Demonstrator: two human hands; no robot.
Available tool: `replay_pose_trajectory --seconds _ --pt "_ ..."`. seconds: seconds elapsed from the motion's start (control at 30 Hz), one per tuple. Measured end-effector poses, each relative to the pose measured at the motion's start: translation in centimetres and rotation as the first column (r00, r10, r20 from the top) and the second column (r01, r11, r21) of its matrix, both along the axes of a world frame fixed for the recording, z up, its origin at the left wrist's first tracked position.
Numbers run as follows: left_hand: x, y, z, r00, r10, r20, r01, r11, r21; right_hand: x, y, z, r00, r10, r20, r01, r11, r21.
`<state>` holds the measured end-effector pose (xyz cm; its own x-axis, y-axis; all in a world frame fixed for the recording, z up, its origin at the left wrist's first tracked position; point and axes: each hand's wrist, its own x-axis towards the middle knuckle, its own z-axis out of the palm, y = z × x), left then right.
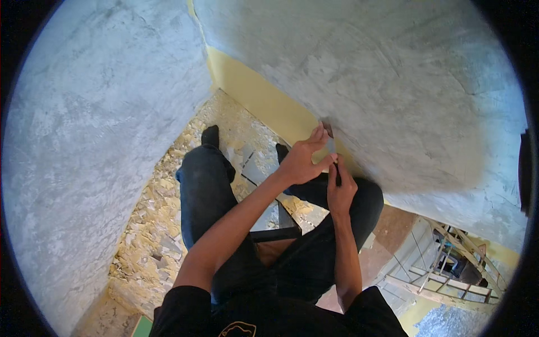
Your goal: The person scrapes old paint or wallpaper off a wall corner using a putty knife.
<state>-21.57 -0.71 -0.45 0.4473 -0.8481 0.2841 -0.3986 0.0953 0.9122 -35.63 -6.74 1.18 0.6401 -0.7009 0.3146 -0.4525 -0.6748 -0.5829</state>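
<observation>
My right hand [341,187] grips the dark handle of a scraper-like hand tool [331,145], whose narrow pale blade points up toward the wall. Beside it, my left hand [304,159] is spread, its thumb touching the tool near the base of the blade. The left fingertips rest at the line where the grey plaster coat [370,118] meets the yellow painted strip [265,103] low on the wall. A small brownish patch [327,127] shows by those fingertips. Whether the blade's tip touches the wall cannot be told.
Yellow and white paint flakes [151,219] litter the floor on the left. A second grey plastered wall [92,109] meets this one at a corner. Under my legs is a low seat with a dark frame [276,234]. A wooden ladder-like frame [442,286] lies at lower right.
</observation>
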Motion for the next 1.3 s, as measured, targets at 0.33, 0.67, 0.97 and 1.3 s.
replay_pose_trajectory --seconds 0.33,0.67,0.97,1.3 --pt "-1.0 -0.5 0.0 0.999 0.037 0.01 -0.037 0.999 -0.027 0.1 -0.5 -0.6 1.0 -0.01 0.028 0.013 0.996 -0.088" --pt "-1.4 -1.0 -0.9 0.989 0.126 0.076 -0.122 0.991 -0.05 0.4 -0.4 -0.9 1.0 -0.024 0.001 0.024 0.998 -0.052" --pt "-0.4 -0.3 -0.2 0.999 -0.005 -0.05 0.007 0.999 0.048 0.8 -0.4 -0.6 1.0 0.015 0.026 -0.014 0.999 -0.037" --pt "-4.6 0.0 0.3 0.991 -0.049 -0.123 0.049 0.999 -0.002 1.3 0.3 0.3 0.998 -0.062 0.025 0.06 0.996 0.071"
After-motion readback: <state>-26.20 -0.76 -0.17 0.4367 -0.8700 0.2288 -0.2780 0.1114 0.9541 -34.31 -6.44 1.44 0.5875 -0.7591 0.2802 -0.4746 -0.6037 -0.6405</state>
